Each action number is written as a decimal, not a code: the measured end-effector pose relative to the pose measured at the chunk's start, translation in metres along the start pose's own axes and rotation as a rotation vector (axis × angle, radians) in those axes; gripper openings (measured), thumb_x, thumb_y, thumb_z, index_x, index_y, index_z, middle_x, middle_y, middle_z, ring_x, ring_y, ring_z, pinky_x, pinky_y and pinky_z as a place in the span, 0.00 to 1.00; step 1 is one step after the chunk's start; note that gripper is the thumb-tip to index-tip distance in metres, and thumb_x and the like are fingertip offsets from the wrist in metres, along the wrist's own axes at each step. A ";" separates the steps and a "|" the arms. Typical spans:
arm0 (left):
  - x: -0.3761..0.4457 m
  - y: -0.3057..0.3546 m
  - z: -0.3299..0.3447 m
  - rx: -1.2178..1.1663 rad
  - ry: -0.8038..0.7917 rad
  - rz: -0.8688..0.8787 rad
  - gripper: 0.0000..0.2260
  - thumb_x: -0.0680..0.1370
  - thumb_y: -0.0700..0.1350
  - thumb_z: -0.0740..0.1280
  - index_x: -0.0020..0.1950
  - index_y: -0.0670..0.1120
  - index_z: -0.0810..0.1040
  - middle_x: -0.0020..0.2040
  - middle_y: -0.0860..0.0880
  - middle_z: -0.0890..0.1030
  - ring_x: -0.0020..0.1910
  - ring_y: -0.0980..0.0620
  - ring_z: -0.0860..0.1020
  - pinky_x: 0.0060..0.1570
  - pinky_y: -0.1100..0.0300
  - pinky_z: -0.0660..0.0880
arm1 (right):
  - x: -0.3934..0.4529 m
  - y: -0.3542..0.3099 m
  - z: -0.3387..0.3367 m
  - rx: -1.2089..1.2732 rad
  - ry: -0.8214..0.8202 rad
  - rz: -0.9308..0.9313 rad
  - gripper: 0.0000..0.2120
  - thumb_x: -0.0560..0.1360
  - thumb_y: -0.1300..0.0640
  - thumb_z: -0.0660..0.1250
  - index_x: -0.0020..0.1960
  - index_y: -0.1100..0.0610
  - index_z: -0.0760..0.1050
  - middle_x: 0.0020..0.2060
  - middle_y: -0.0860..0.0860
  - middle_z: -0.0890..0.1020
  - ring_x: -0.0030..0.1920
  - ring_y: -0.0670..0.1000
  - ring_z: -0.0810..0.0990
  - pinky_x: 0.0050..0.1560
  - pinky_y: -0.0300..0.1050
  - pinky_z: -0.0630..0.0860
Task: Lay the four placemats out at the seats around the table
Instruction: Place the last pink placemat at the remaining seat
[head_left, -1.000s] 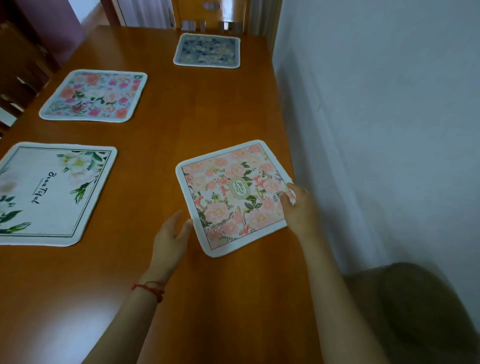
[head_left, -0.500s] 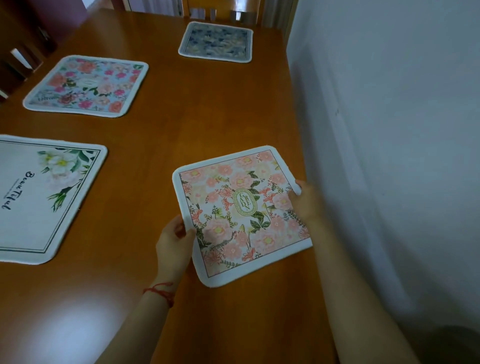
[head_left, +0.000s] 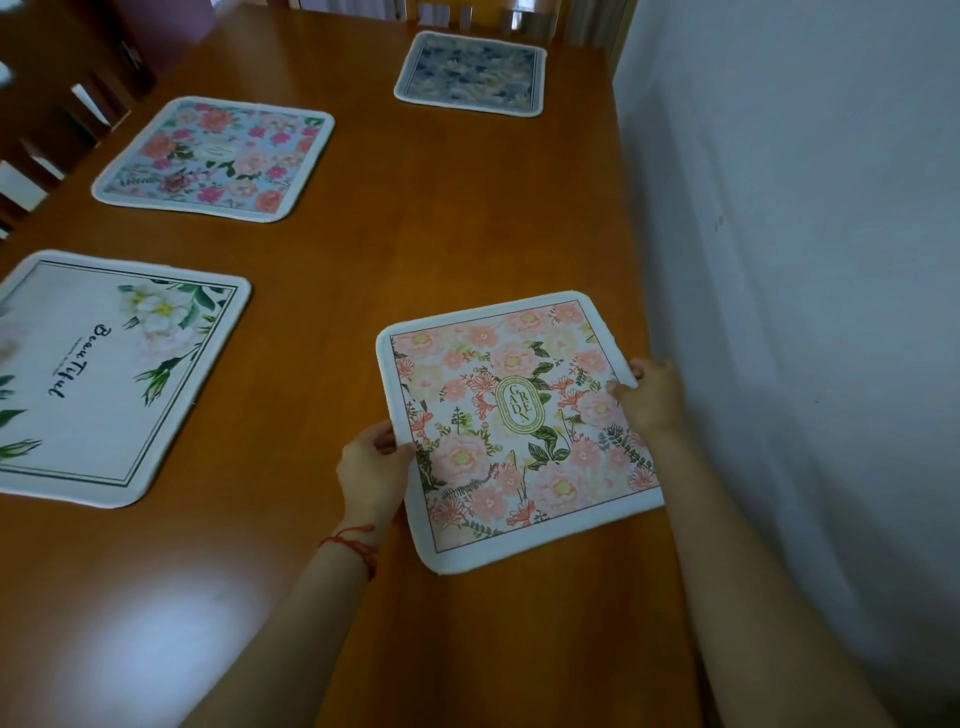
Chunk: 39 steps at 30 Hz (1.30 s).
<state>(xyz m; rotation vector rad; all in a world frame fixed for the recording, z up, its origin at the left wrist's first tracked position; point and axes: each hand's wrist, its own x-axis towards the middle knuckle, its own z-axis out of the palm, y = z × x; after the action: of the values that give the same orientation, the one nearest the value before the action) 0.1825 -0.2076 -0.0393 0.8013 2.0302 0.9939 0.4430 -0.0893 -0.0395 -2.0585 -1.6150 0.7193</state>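
A pink floral placemat (head_left: 511, 431) with a green oval label lies on the wooden table (head_left: 426, 218) near its right edge, turned slightly askew. My left hand (head_left: 374, 467) grips its left edge, thumb on top. My right hand (head_left: 649, 397) pinches its right edge. A white placemat (head_left: 104, 374) with a white flower lies at the left. Farther back on the left is a blue placemat with pink flowers (head_left: 218, 158). A dark blue patterned placemat (head_left: 472, 73) sits at the far end.
A pale wall (head_left: 805, 260) runs close along the table's right edge. Wooden chair backs (head_left: 57, 119) stand at the far left, and another chair (head_left: 467, 13) stands at the far end. Bare wood stretches in front of me.
My left hand has taken hold of the pink mat's left edge. Both hands have drawn the mat toward me and turned it a little squarer to the table.
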 end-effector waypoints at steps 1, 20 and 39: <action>0.001 -0.001 -0.001 0.019 0.002 0.009 0.14 0.74 0.35 0.67 0.60 0.39 0.77 0.54 0.41 0.81 0.46 0.45 0.78 0.45 0.55 0.75 | -0.002 0.001 0.000 0.006 -0.005 0.009 0.12 0.71 0.61 0.70 0.53 0.65 0.77 0.51 0.62 0.79 0.49 0.61 0.79 0.50 0.50 0.77; 0.005 -0.006 -0.079 0.073 0.011 0.045 0.09 0.73 0.37 0.69 0.52 0.39 0.80 0.48 0.41 0.82 0.44 0.42 0.81 0.47 0.47 0.79 | -0.096 -0.023 -0.006 0.426 -0.014 0.305 0.12 0.72 0.62 0.70 0.53 0.65 0.78 0.48 0.60 0.82 0.39 0.54 0.78 0.43 0.46 0.76; -0.022 -0.061 -0.225 0.022 -0.131 0.101 0.07 0.73 0.37 0.69 0.51 0.40 0.80 0.45 0.44 0.80 0.45 0.43 0.79 0.50 0.48 0.78 | -0.262 -0.079 0.033 0.502 0.142 0.331 0.12 0.71 0.63 0.70 0.53 0.65 0.78 0.45 0.59 0.82 0.36 0.51 0.79 0.33 0.38 0.72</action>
<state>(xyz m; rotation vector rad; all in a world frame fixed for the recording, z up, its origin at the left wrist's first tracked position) -0.0018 -0.3413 0.0158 0.9643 1.9075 0.9503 0.3130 -0.3254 0.0190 -1.9538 -0.9032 0.9521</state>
